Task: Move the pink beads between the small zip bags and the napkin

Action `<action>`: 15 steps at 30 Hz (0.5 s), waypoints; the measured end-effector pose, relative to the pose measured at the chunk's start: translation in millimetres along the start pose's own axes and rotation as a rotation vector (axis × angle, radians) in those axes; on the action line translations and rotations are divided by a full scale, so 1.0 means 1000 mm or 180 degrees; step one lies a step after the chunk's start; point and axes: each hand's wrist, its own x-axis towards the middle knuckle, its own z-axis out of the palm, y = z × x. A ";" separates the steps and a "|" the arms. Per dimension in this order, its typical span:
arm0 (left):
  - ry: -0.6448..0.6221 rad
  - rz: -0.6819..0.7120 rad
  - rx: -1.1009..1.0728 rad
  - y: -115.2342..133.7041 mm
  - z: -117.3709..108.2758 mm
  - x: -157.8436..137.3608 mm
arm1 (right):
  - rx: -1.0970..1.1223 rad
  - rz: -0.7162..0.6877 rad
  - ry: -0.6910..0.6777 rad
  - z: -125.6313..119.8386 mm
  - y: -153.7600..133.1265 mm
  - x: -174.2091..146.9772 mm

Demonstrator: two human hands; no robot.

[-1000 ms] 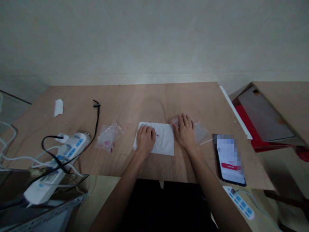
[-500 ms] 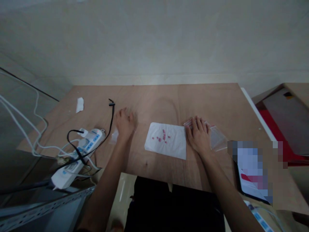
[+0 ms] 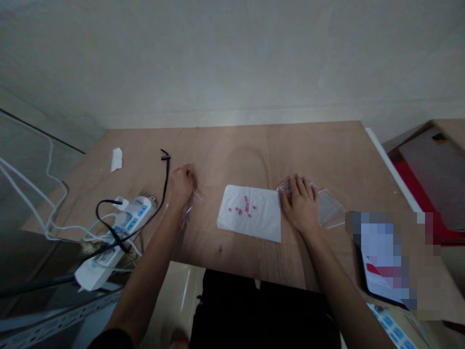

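My left hand (image 3: 181, 185) is curled closed just above the table, left of the middle. Its fingertips are turned away, so whatever may be in them is hidden. Clear plastic, apparently a small bag (image 3: 187, 209), lies under and beside that wrist. My right hand (image 3: 302, 203) rests flat with fingers stretched over clear zip bags (image 3: 330, 209) with reddish seal lines. Between the hands lies a white sheet or pouch (image 3: 261, 224) with several small pink-red pieces or marks (image 3: 247, 206) at its middle.
On the left, a white power strip (image 3: 136, 213) carries plugs and tangled cables. A black cable (image 3: 167, 177) runs up near my left hand. A scrap of white paper (image 3: 116, 160) lies at the far left. A phone-like device (image 3: 381, 286), partly pixelated, is at the right.
My left hand has gone from spread, blurred fingers to a closed shape and shifted slightly left. Clear plastic now shows right of its wrist. My right hand stays on the bags.
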 end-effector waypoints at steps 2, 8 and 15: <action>0.0068 0.0134 -0.0183 0.012 -0.004 -0.014 | 0.0043 0.0004 0.0020 0.000 0.000 0.000; -0.0554 0.1147 -0.1361 0.058 0.014 -0.099 | 0.0092 0.0103 0.0006 -0.005 -0.004 0.000; -0.0180 0.1024 -0.1088 0.053 0.016 -0.120 | 0.0226 0.0214 0.0094 -0.009 -0.004 -0.003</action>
